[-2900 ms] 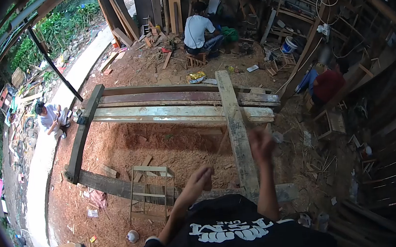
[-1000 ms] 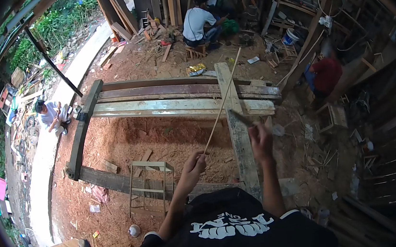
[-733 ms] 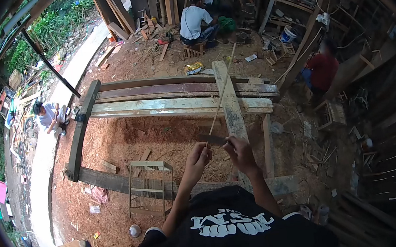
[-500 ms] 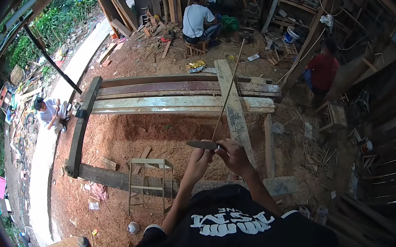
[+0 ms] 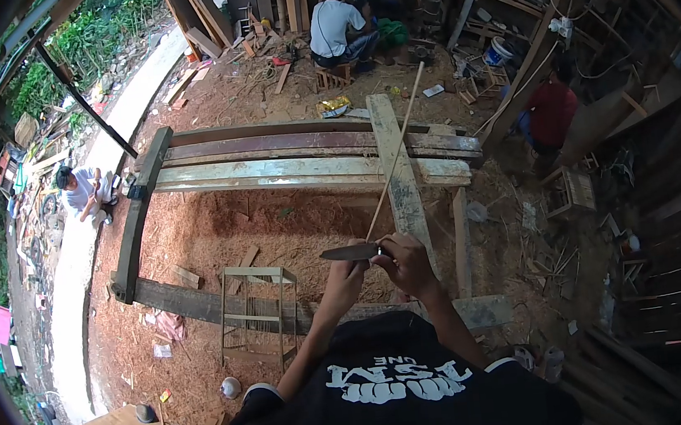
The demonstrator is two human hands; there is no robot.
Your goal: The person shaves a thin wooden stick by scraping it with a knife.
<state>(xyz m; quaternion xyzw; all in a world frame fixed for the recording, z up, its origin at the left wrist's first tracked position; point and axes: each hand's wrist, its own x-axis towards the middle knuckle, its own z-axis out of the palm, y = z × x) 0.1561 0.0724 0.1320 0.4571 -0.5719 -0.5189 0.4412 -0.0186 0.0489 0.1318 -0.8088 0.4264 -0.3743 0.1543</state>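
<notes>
My right hand (image 5: 406,265) is closed around the handle of a knife (image 5: 348,253), whose blade points left across the top of my left hand. Beneath that blade, my left hand (image 5: 345,283) is closed at the near end of a long thin wooden stick (image 5: 397,153). The stick slants up and away to the right, passing over the board of the wooden frame. My fingers and the blade partly hide its near end, where blade and stick meet.
Long planks (image 5: 270,170) rest across a timber frame (image 5: 134,209) before me. A small slatted wooden frame (image 5: 257,314) stands at left. One person (image 5: 331,31) sits at the back, another (image 5: 86,194) crouches at left, and a third in red (image 5: 551,114) is at right.
The stick's far end has shifted slightly up and right, and it shows a broader, lighter face. Both hands stay nearly in place with the knife. The view has shifted slightly.
</notes>
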